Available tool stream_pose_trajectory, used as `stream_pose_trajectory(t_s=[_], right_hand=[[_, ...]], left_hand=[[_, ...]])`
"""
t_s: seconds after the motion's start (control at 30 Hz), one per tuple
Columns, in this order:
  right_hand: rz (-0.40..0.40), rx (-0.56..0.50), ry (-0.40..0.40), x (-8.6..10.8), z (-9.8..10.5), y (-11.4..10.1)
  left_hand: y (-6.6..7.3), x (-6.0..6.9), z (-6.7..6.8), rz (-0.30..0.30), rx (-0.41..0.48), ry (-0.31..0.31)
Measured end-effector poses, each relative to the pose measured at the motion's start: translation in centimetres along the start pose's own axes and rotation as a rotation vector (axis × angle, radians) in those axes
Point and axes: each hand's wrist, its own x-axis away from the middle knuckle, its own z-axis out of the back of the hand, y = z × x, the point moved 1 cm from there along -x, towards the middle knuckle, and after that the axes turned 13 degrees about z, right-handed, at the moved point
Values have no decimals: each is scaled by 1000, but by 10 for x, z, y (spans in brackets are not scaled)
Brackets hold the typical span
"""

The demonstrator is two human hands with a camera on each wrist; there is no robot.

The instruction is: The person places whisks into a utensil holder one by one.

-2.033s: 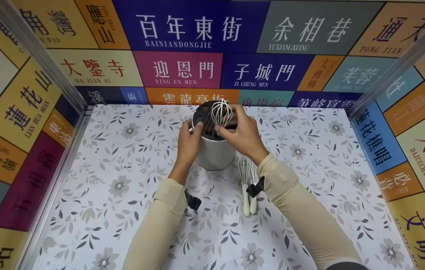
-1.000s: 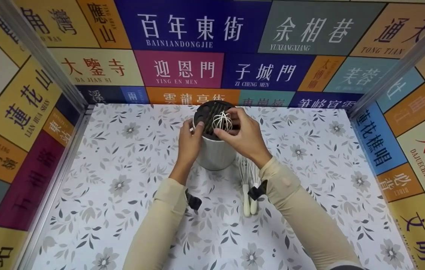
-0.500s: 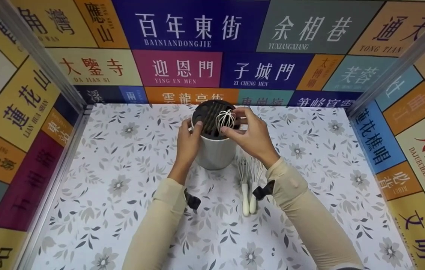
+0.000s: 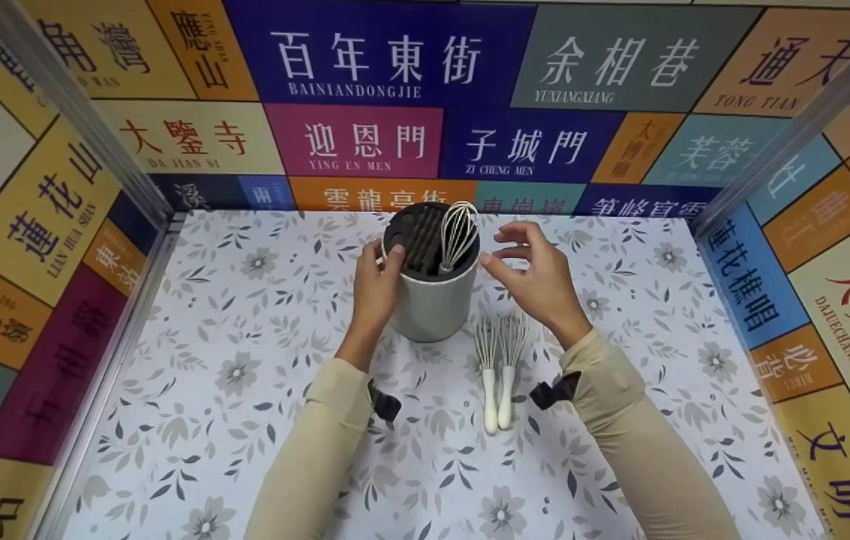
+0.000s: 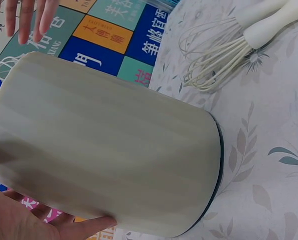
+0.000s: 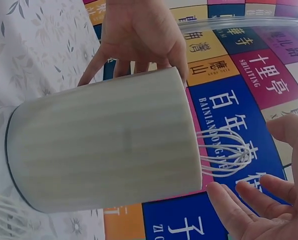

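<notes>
A light grey cylindrical utensil holder (image 4: pixel 432 311) stands upright on the table, topped by a dark slotted insert (image 4: pixel 417 232). One whisk (image 4: pixel 461 229) sits in the insert with its wire loops up, leaning slightly right; its handle is hidden inside. My left hand (image 4: pixel 377 289) holds the holder's left side, thumb at the rim and fingers along the wall. Just right of the rim, my right hand (image 4: pixel 541 281) is apart from the whisk, fingers loosely bent around nothing. In the right wrist view, the whisk's wire loops (image 6: pixel 226 152) stick out beyond the holder's rim.
Two more whisks lie side by side in front of the holder, white handles toward me: a left whisk (image 4: pixel 490 382) and a right whisk (image 4: pixel 507 382). Colourful lettered panels (image 4: pixel 357 139) wall the back and sides of the flower-patterned table (image 4: pixel 244 450).
The whisk was between my right fingers, low over the insert. Now it stands in the insert by itself, its loops showing taller, and my right hand has let go and moved right.
</notes>
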Motion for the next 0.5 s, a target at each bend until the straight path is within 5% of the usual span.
stream_pose_trajectory(t_s=[0.5], right_hand=[[-70,32,-43,32,19,34]], left_hand=[[0,0,0,-13,11,11]])
